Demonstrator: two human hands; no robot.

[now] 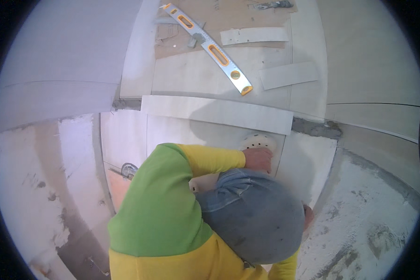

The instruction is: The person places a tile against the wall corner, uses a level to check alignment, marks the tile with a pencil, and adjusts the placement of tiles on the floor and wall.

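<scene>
My left arm, in a green and yellow sleeve, reaches across my raised knee in grey-blue trousers (pixel 256 214). Past the knee, my left hand (pixel 259 159) hangs just above the toe of a pale clog (pixel 257 141); its fingers point away and are hidden, as is anything in them. Only a sliver of my right hand (pixel 308 216) shows at the right side of the knee, which covers its fingers. Beyond the clog, a long pale tile strip (pixel 214 112) lies across the doorway, between two mortar-edged wall ends.
A silver spirit level (pixel 226 65) with yellow trim lies diagonally on the floor beyond the strip. Near it are tile offcuts (pixel 254 35), (pixel 289 75) and brown cardboard (pixel 210 14). Rough plastered walls (pixel 359 210) flank me. A round grey metallic thing (pixel 129 170) sits at left.
</scene>
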